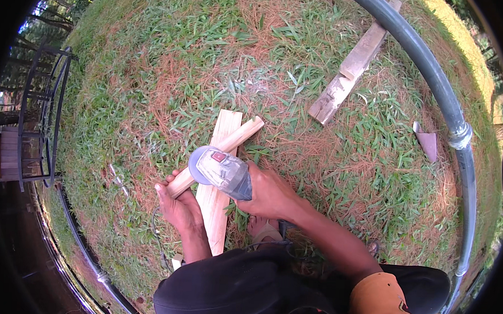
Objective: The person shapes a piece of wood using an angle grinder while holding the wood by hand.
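Observation:
My right hand (269,191) is wrapped round the body of an electric sander (223,170), grey with a red switch and a round purple-edged pad. The pad rests against a narrow wooden stick (238,135), which slants up to the right. Near the stick's lower left end, my left hand (184,211) grips it with the fingers curled beneath. Under the stick, crossing it, a wider pale board (212,220) lies on the grass. The sander hides the middle of the stick and part of the board.
Two weathered planks (331,99) lie end over end at the upper right. A thick grey pipe (434,75) curves down the right side, with a folded piece of purple sandpaper (427,143) nearby. My sandalled foot (262,227) is behind the sander. A black metal frame (40,119) stands far left.

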`<state>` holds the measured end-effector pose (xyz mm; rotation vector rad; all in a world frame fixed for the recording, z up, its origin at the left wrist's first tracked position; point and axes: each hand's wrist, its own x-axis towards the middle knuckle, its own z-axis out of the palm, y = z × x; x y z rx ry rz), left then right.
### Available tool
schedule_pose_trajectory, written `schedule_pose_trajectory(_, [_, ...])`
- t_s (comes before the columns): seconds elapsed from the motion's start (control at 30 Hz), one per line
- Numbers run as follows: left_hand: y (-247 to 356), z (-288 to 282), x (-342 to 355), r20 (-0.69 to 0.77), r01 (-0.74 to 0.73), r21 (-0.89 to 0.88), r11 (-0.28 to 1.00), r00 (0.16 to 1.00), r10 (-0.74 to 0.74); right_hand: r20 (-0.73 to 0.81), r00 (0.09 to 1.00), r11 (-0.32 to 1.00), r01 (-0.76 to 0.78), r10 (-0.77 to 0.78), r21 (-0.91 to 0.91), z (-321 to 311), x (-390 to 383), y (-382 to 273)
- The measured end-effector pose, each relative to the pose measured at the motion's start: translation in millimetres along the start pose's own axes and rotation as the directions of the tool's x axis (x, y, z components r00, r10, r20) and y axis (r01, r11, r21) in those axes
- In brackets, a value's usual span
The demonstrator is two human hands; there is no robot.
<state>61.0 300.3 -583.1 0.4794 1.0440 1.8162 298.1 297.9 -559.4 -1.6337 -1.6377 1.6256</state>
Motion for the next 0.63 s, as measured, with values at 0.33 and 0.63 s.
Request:
schedule_pose_trajectory(0.33, [-109.2, 69.7, 50.7, 0.309, -0.074, 0.232, 0.970, 0.951, -0.002, -0.422, 0.904, 0.980, 0.139, -0.068, 0.140, -104.1, -21.7, 33.0])
schedule_pose_trajectory(0.63, [-143.1, 161.2, 87.2, 0.587, 0.241, 0.478, 0.845, 0.627, -0.511, -0.535, 0.834, 0.894, -0.131, -0.134, -0.428, -293.4, -146.3, -58.1])
